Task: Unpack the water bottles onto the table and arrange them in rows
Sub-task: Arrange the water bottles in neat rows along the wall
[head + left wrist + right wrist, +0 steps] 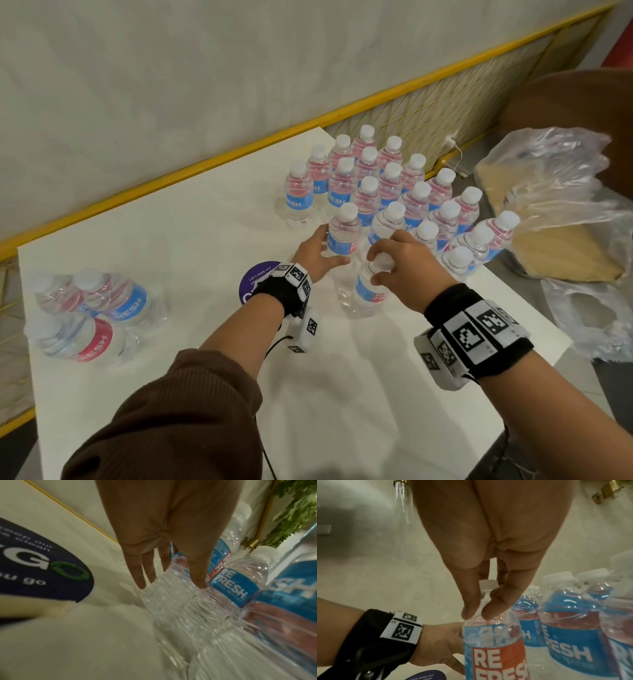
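Several upright water bottles (pixel 390 178) with white caps and blue-red labels stand in rows at the back right of the white table (pixel 191 226). My left hand (pixel 318 253) holds the lower body of a front-row bottle (pixel 342 236) between thumb and fingers; the left wrist view shows the fingers (pixel 140 577) on that bottle (pixel 171 601). My right hand (pixel 394 263) pinches the neck of a nearer upright bottle (pixel 368 291) standing alone in front of the rows. In the right wrist view that hand (pixel 476 614) grips this bottle (pixel 494 649) just under its cap.
A torn pack of several bottles (pixel 92 311) lies on its side at the table's left end. A purple round sticker (pixel 255 281) is under my left wrist. Crumpled clear plastic wrap (pixel 555 178) and cardboard lie off the table's right edge. A yellow rail (pixel 205 161) runs behind the table.
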